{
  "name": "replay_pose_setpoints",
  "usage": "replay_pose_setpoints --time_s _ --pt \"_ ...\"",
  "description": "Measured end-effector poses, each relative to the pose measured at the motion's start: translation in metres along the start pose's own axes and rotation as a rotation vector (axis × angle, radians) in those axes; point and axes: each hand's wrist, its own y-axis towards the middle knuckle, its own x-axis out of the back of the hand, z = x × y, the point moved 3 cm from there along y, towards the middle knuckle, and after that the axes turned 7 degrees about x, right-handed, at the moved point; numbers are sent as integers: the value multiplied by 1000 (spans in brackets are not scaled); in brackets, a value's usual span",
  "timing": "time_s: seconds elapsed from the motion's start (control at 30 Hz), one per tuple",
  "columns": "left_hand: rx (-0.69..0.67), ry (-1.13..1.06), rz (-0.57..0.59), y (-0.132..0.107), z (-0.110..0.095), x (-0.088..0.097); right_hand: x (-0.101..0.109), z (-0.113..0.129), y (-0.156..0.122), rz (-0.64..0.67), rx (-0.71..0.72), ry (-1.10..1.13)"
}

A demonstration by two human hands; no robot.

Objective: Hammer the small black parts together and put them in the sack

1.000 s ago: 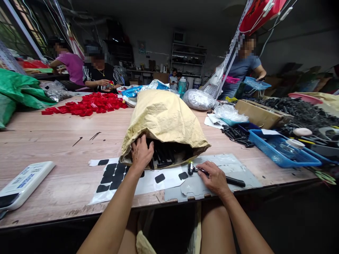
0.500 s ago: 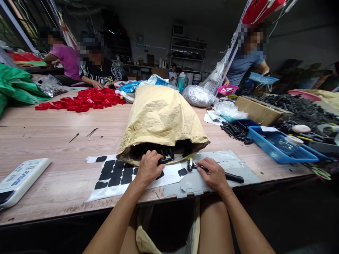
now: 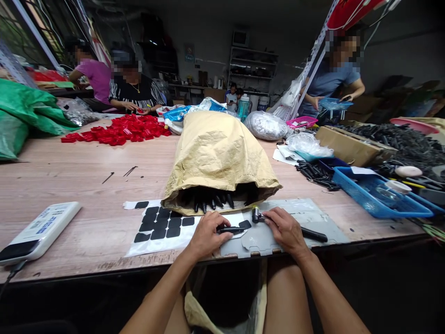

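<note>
My left hand (image 3: 207,234) is closed on a slim black plastic piece (image 3: 232,229), held just above the white sheet of black square pads (image 3: 163,228). My right hand (image 3: 285,228) rests on a small hammer (image 3: 314,235), fingers curled over its handle; the hammer's head (image 3: 255,215) lies on a grey flat plate (image 3: 306,213). Just beyond both hands a tan paper sack (image 3: 217,153) lies on its side, and more black pieces (image 3: 212,200) show in its open mouth.
A white device (image 3: 40,231) lies at the left on the wooden table (image 3: 69,185). Red parts (image 3: 116,131) and a green bag (image 3: 24,111) sit far left. A blue tray (image 3: 375,195), black parts and a cardboard box (image 3: 347,146) stand at the right. Three people work at the far side.
My left hand has come out of the sack's mouth with a black piece and moved toward me, over the pad sheet. My right hand has stayed on the hammer.
</note>
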Motion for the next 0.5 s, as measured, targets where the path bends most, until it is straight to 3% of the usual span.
replay_pose_setpoints --time_s 0.13,0.27,0.37,0.5 --pt "14 -6 22 1 0 3 16 21 3 -113 -24 32" --pt "-4 19 14 -1 -1 1 30 66 7 -181 10 244" --pt "-15 3 11 -2 2 -1 26 94 8 -163 23 368" --pt "-29 -18 4 -2 3 -1 11 105 5 -127 17 388"
